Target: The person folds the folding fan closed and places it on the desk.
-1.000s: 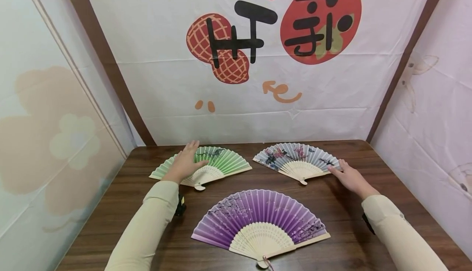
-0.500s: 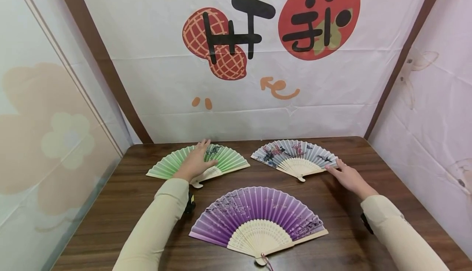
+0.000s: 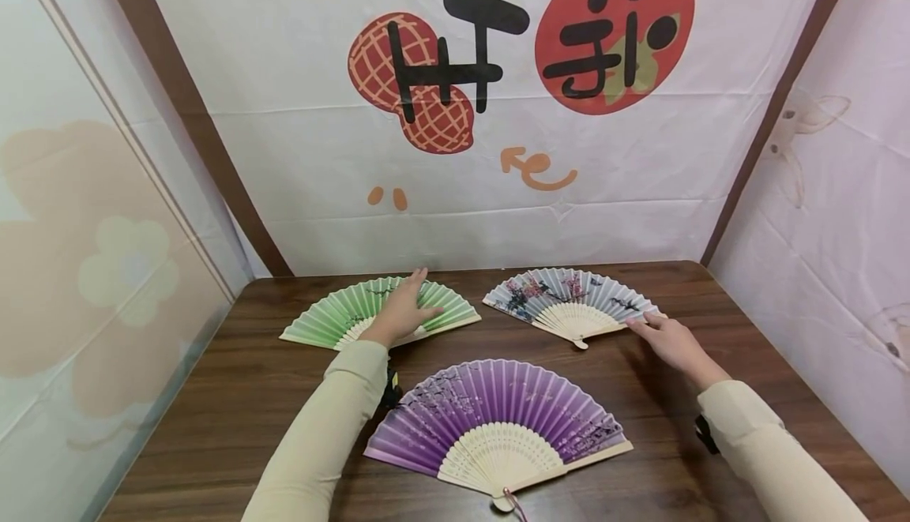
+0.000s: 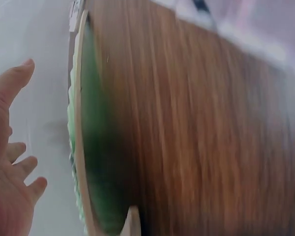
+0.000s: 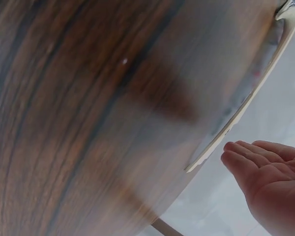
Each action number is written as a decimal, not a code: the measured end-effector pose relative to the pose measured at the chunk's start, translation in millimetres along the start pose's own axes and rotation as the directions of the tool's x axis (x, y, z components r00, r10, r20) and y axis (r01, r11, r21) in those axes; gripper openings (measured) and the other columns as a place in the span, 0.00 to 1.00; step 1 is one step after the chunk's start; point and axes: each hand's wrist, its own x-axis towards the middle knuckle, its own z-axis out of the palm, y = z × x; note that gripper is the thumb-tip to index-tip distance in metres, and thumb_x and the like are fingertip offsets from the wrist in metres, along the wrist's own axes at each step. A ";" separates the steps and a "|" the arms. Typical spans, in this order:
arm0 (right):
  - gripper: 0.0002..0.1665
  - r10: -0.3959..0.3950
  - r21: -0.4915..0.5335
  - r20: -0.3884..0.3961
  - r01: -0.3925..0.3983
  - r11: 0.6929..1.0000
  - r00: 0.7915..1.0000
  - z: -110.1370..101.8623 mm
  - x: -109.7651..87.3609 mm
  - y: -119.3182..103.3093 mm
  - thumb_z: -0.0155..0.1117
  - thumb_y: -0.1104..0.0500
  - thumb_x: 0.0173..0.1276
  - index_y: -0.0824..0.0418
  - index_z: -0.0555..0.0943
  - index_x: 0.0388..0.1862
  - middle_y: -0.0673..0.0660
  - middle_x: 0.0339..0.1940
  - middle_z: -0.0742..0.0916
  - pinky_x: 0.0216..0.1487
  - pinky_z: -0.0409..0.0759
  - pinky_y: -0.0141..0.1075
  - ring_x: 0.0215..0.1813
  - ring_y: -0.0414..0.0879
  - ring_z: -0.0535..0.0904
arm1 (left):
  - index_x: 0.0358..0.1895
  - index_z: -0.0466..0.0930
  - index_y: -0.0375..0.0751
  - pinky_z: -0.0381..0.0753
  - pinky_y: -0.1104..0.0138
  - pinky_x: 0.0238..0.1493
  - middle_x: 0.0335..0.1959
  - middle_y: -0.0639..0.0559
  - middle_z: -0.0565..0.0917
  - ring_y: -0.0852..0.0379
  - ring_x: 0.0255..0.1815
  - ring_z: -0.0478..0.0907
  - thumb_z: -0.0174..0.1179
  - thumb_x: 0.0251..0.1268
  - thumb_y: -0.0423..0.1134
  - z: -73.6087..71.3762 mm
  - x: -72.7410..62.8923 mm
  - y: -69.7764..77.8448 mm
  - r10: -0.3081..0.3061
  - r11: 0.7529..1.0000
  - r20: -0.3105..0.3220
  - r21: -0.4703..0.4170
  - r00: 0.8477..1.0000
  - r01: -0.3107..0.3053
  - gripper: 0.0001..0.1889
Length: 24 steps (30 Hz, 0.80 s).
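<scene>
My left hand (image 3: 401,317) is over the green folding fan (image 3: 323,321), its fingers extended and thumb spread to the right, hiding part of the ribs and the pivot end. In the left wrist view that hand (image 4: 12,182) holds nothing and stays above the fan's pale edge stick (image 4: 78,128). The grey-white folding fan (image 3: 579,321), printed with pink and dark flowers, lies spread at the back right. Right at its right-hand end are the fingertips of my right hand (image 3: 671,342). Seen from the right wrist, this hand (image 5: 268,179) has nearly straight fingers and nothing in its grasp.
Nearest to me, a large purple folding fan (image 3: 512,396) lies spread with a cord at its pivot. All three fans lie on the dark wooden table (image 3: 235,403). Behind stands a white printed cloth wall (image 3: 320,167), with more cloth walls at both sides.
My left hand has slid right across the green fan, uncovering its left part. The right hand has barely moved beside the grey-white fan's end. The head view has tilted slightly.
</scene>
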 end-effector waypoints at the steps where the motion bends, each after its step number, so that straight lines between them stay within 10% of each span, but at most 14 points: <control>1: 0.44 -0.003 0.007 -0.003 0.003 1.000 1.000 -0.3 -1.0 -1.3 0.44 0.40 0.80 0.80 0.60 0.71 0.80 0.71 0.65 0.71 0.62 0.68 0.73 0.77 0.58 | 0.80 0.42 0.38 0.49 0.42 0.81 0.82 0.37 0.46 0.35 0.81 0.45 0.63 0.68 0.52 2.3 1.2 1.3 0.005 1.000 0.002 -0.009 1.000 -0.005 0.48; 15: 0.41 0.047 0.072 -0.014 -0.046 0.996 0.999 -1.5 -7.8 -10.0 0.45 0.40 0.79 0.75 0.68 0.69 0.77 0.70 0.70 0.67 0.70 0.65 0.71 0.74 0.64 | 0.79 0.46 0.33 0.53 0.44 0.80 0.81 0.36 0.50 0.35 0.80 0.49 0.64 0.67 0.51 22.6 15.8 17.1 0.015 0.999 -0.003 -0.032 1.000 -0.015 0.48; 24: 0.36 0.123 0.331 0.005 -0.118 0.936 0.992 4.9 -4.7 -6.8 0.51 0.46 0.79 0.81 0.75 0.59 0.74 0.52 0.85 0.48 0.89 0.42 0.48 0.53 0.88 | 0.78 0.50 0.31 0.56 0.48 0.80 0.78 0.34 0.58 0.36 0.79 0.54 0.66 0.65 0.48 30.7 19.7 31.6 -0.027 0.997 -0.028 -0.075 0.999 0.025 0.46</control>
